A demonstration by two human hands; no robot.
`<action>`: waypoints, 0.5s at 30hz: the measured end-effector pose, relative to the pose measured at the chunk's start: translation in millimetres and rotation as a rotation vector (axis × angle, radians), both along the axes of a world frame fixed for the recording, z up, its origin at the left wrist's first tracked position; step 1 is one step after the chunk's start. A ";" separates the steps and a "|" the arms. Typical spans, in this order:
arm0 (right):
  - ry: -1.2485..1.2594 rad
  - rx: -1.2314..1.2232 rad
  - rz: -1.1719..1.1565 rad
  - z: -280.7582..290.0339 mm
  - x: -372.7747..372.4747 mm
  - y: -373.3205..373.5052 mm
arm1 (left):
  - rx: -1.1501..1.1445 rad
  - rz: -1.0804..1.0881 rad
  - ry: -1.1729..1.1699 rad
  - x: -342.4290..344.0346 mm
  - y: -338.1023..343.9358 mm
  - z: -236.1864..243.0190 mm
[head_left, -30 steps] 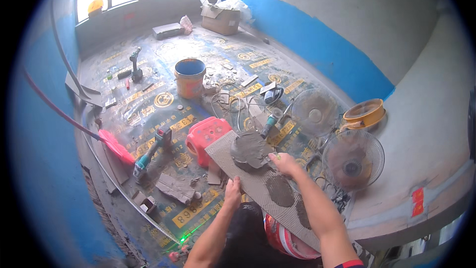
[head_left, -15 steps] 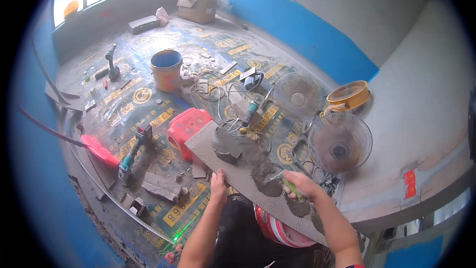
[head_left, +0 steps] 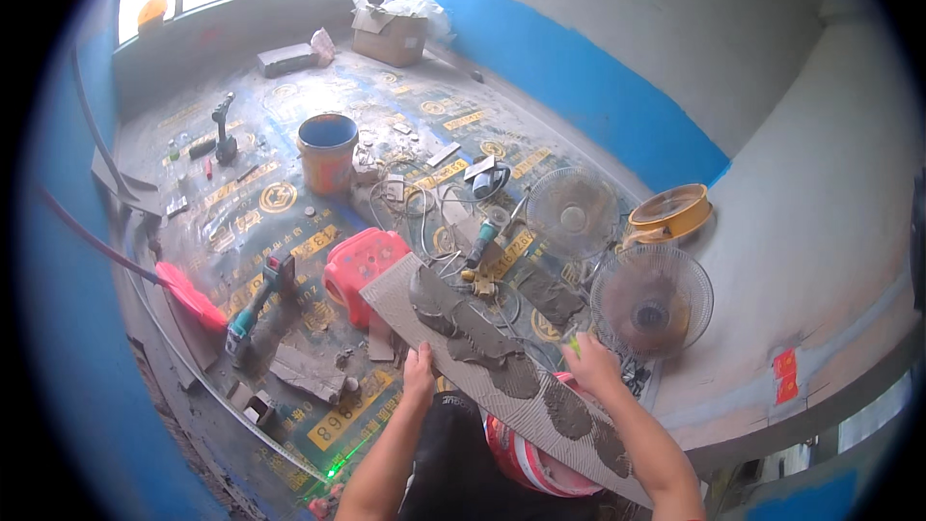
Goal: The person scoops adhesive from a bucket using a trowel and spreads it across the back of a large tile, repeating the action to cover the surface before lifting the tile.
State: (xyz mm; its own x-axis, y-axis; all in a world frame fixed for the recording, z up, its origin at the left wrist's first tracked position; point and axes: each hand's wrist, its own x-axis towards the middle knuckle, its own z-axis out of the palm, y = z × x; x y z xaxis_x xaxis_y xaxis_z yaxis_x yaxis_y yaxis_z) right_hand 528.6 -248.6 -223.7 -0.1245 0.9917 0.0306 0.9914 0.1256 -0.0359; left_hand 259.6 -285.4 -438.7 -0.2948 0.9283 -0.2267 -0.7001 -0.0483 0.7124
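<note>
Left hand [head_left: 419, 373]: fingers clamped on the tile [head_left: 389, 291] at its left edge, forearm angled up from below. Right hand [head_left: 592, 367]: fingers curled round the trowel [head_left: 548, 292] by its green handle, blade right of the tile. The tile slants over 1 red bucket [head_left: 503, 449], topped with mortar [head_left: 487, 342].

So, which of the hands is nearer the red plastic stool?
Left: the left hand, gripping the long grey tile, is just this side of the stool; the right hand is farther to the right.
</note>
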 end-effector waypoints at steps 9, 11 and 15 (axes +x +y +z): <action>-0.200 0.237 0.472 -41.7 -3.3 -8.1 | -0.036 -0.020 0.007 5.0 -6.4 0.2; -0.196 0.304 0.482 -54.6 -44.0 20.9 | -0.034 -0.040 -0.019 10.0 -4.5 8.0; -0.094 0.360 0.454 -49.8 -125.1 61.4 | -0.059 -0.035 0.010 -0.1 -2.7 13.5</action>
State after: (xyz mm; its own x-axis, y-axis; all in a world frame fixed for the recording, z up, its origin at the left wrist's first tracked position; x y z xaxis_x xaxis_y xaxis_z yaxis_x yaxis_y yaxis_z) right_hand 403.5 -187.2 -273.5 -0.5525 0.7678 0.3243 0.8326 0.5260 0.1733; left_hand 259.5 -288.1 -425.2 -0.2653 0.9232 -0.2783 -0.6936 0.0178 0.7201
